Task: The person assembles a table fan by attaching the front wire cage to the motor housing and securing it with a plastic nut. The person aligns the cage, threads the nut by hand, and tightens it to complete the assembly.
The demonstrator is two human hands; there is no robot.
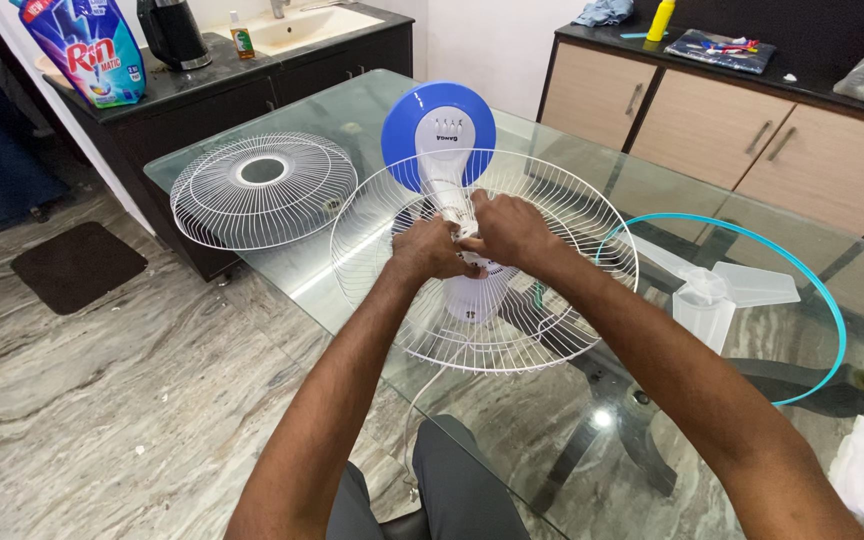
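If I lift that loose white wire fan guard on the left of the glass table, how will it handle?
The loose white wire fan guard is probably light, being thin open wire. It may flex slightly when held by one edge. On the smooth glass table it would likely slide easily when pushed.

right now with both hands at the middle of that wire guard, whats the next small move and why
Probably keep the left hand steadying the rear wire guard while the right hand works the centre fastening at the motor housing. Both hands cover the hub, so its state is hidden.
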